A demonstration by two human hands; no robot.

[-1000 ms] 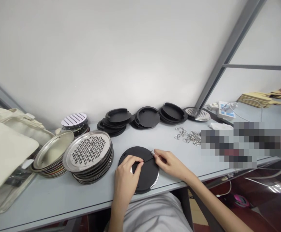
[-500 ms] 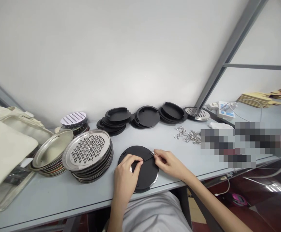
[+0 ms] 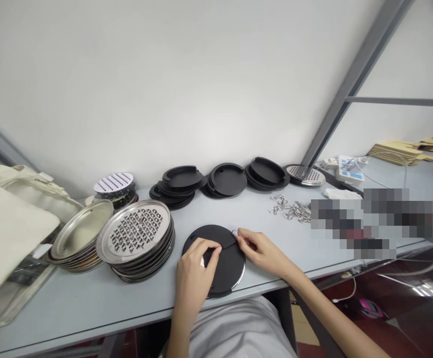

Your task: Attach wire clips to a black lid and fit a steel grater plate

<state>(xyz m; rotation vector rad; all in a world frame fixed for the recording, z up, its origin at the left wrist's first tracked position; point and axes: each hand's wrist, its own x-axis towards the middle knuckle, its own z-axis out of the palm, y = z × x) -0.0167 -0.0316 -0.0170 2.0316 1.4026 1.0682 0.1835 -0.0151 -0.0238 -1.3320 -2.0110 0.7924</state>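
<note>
A round black disc (image 3: 228, 271) with a bright metal edge at its lower right lies on the table in front of me. My left hand (image 3: 197, 263) rests over its left half, thumb and forefinger pinched together near the middle. A thin dark line runs from that pinch toward the right rim; I cannot tell if it is a cord or a seam. At the upper right rim, my right hand (image 3: 255, 248) pinches a small silver metal clip (image 3: 234, 233). Loose metal clips (image 3: 297, 212) are heaped farther back on the right.
To the left stand a stack of metal grater discs (image 3: 139, 231), a stack of shallow metal plates (image 3: 84, 233) and a cream bag (image 3: 11, 228). Black round lids (image 3: 228, 180) line the wall, beside a perforated metal disc (image 3: 305, 174). A slanted grey post (image 3: 345, 99) rises right.
The metal clip in my right hand has tilted slightly at the disc's rim. Both hands stay in nearly the same place, and the disc has not moved.
</note>
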